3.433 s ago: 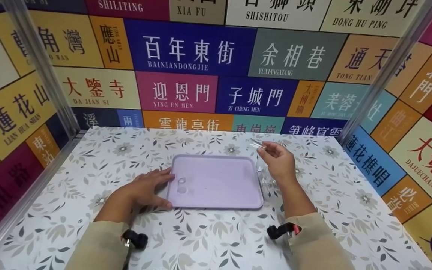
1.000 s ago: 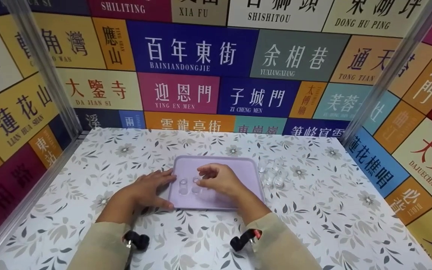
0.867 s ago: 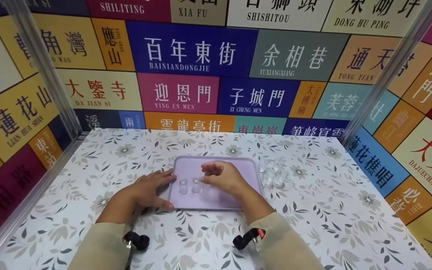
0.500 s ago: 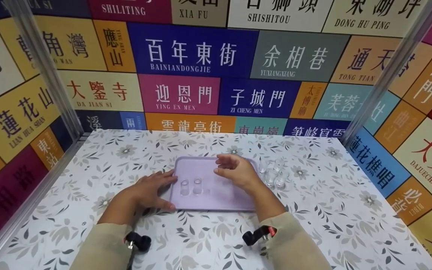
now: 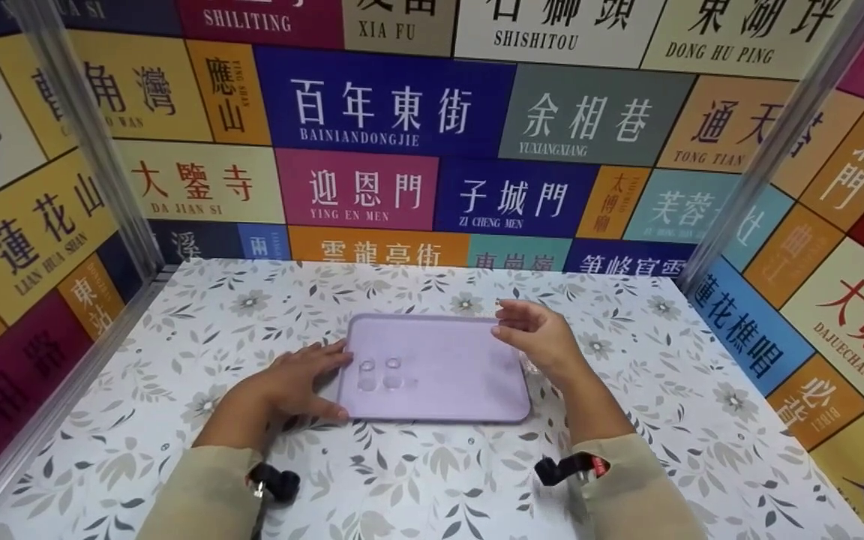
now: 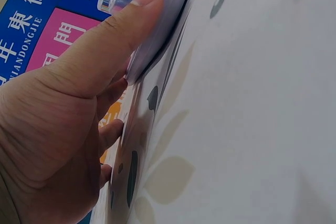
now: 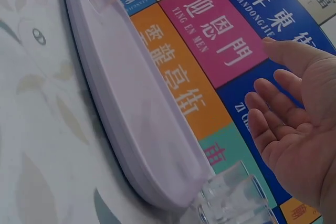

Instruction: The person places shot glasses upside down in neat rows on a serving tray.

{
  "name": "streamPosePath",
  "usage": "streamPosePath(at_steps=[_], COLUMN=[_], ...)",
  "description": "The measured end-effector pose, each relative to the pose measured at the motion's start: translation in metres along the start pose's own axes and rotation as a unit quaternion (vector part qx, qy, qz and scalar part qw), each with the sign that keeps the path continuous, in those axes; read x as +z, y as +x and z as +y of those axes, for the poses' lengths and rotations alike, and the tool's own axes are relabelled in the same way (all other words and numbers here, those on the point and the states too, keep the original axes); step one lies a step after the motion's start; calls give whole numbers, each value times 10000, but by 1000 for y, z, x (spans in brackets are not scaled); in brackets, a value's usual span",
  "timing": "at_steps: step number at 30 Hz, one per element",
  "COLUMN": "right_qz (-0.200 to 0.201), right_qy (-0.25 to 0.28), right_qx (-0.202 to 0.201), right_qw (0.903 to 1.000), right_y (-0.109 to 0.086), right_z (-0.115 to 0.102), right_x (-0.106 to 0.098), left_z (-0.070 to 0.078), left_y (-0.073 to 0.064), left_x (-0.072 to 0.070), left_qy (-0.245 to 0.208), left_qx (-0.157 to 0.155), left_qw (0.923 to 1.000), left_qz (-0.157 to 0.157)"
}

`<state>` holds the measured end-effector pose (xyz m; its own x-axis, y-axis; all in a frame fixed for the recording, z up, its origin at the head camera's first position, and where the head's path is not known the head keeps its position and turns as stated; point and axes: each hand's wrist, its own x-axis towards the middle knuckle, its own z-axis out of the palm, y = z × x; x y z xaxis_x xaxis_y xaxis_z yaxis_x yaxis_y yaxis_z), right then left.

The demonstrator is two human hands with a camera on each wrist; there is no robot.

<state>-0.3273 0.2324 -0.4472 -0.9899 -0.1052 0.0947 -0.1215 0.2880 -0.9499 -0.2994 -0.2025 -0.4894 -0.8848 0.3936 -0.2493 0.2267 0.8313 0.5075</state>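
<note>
A lilac rectangular tray (image 5: 447, 375) lies on the table. Two small clear cups, a left one (image 5: 367, 379) and a right one (image 5: 393, 376), stand upright side by side on its left part. My left hand (image 5: 286, 386) rests at the tray's left edge, fingers spread, with the thumb on the rim in the left wrist view. Above the tray's right edge my right hand (image 5: 548, 341) hovers, holding nothing, its fingers loosely bent. Below it in the right wrist view are more clear cups (image 7: 236, 198) beside the tray's end; in the head view the hand mostly hides them.
A white tablecloth (image 5: 432, 480) with a leaf pattern covers the table. Behind it stands a wall of coloured name signs (image 5: 387, 97), with clear upright posts at the left corner (image 5: 113, 172) and right corner (image 5: 754, 157).
My right hand has brought a clear cup onto the tray, let go of it beside the first cup, and drawn back right to the tray's right edge. The left hand has stayed put.
</note>
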Motion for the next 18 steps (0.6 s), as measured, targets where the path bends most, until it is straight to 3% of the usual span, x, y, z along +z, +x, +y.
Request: streamPosePath(at_steps=[18], right_qz=[437], right_qy=[-216], right_qx=[182], right_qw=[9986], right_y=[-14], right_z=[21], right_x=[-69], left_z=[-1], left_y=[0], left_x=[2], left_qy=[-83], left_qx=[-48], left_qw=[9999], left_qz=[71])
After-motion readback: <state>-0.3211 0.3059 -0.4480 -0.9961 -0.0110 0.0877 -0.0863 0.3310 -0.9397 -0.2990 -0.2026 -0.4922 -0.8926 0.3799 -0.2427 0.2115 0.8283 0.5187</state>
